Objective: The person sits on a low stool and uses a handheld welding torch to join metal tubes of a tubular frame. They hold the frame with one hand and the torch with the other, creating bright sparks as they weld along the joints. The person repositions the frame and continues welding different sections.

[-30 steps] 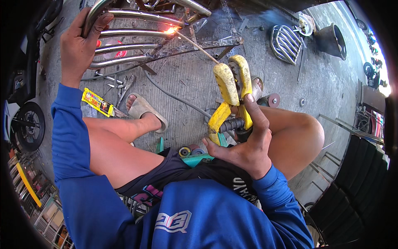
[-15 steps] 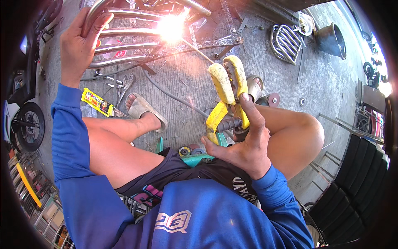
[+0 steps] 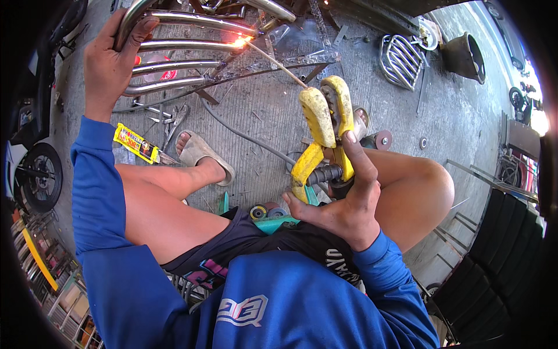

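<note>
Concrete floor up at 12 o'clock is catching sparks, left hand (image 3: 110,64) gripping the chrome rack (image 3: 192,46) while right hand (image 3: 343,203) is squeezing the yellow electrode holder (image 3: 322,125), weld looking barely started.

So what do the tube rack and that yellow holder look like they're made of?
The tube rack, gripped by the left hand, looks like bare polished metal: bright, mirror-like streaks run along the round bars. The yellow holder in the right hand seems to be matte, scuffed plastic or rubber insulation, probably over metal. The thin rod looks metallic, glowing at its tip.
</note>
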`<state>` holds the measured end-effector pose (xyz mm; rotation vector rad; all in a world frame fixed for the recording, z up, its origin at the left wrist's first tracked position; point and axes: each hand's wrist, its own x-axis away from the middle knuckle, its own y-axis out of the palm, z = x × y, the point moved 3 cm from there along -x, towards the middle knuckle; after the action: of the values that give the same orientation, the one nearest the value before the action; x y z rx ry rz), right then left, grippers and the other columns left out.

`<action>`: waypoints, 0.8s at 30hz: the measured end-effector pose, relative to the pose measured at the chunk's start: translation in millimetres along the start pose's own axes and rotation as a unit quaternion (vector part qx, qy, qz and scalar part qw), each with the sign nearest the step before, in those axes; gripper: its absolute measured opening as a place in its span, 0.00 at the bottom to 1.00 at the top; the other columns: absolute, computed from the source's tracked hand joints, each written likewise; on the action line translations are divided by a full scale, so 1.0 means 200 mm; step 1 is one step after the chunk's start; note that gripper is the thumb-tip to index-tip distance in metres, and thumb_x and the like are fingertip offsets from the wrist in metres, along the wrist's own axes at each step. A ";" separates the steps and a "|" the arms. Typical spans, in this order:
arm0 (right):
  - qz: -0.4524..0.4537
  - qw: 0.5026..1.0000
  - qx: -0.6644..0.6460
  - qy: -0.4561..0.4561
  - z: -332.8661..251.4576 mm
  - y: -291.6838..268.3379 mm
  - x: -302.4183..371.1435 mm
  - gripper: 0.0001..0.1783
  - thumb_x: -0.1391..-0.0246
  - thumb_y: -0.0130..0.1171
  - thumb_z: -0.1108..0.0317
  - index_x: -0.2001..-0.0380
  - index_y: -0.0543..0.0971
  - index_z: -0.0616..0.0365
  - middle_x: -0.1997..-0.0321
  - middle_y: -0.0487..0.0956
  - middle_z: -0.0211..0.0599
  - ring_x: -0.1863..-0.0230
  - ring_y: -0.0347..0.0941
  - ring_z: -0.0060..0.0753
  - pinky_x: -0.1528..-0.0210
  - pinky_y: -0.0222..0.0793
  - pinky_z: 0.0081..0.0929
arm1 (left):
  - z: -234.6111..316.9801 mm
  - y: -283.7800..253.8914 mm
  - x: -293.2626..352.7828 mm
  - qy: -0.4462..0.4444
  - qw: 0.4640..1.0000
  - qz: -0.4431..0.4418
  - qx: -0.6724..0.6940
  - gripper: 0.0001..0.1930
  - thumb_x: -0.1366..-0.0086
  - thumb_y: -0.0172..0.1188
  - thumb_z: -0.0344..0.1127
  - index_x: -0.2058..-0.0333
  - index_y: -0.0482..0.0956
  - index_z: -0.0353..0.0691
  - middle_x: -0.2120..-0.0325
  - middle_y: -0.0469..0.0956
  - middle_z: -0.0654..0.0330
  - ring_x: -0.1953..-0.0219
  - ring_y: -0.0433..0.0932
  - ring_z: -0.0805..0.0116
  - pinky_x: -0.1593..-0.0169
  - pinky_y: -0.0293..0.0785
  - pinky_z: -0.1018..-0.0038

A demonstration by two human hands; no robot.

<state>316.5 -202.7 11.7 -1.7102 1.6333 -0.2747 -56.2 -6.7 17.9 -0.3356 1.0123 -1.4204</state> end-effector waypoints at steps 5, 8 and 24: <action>-0.015 1.000 0.002 0.020 0.00 0.00 0.00 0.64 0.68 0.86 0.56 0.27 0.63 0.54 0.54 0.79 0.47 0.63 0.82 0.43 0.65 0.82 0.37 | 0.01 0.00 0.00 0.025 1.000 0.014 -0.008 0.23 0.29 0.68 0.48 0.47 0.82 0.36 0.62 0.89 0.59 0.58 0.86 0.76 0.54 0.78 0.77; -0.016 0.999 0.014 0.024 -0.01 0.00 0.00 0.63 0.68 0.86 0.56 0.28 0.63 0.54 0.54 0.79 0.47 0.64 0.82 0.41 0.65 0.82 0.37 | 0.00 0.00 0.00 0.014 1.000 0.011 -0.004 0.23 0.28 0.67 0.48 0.47 0.82 0.36 0.62 0.89 0.60 0.59 0.85 0.77 0.54 0.78 0.77; -0.003 1.000 -0.021 0.009 0.00 0.03 -0.01 0.64 0.68 0.86 0.58 0.27 0.61 0.52 0.56 0.79 0.45 0.66 0.81 0.41 0.67 0.81 0.38 | -0.05 0.00 -0.01 -0.036 0.999 0.009 0.022 0.21 0.27 0.66 0.48 0.47 0.83 0.37 0.63 0.88 0.60 0.59 0.83 0.78 0.54 0.77 0.77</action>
<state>312.2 -200.1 8.1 -1.7497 1.6584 -0.2610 -63.6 -1.0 13.4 -0.3422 0.9232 -1.4029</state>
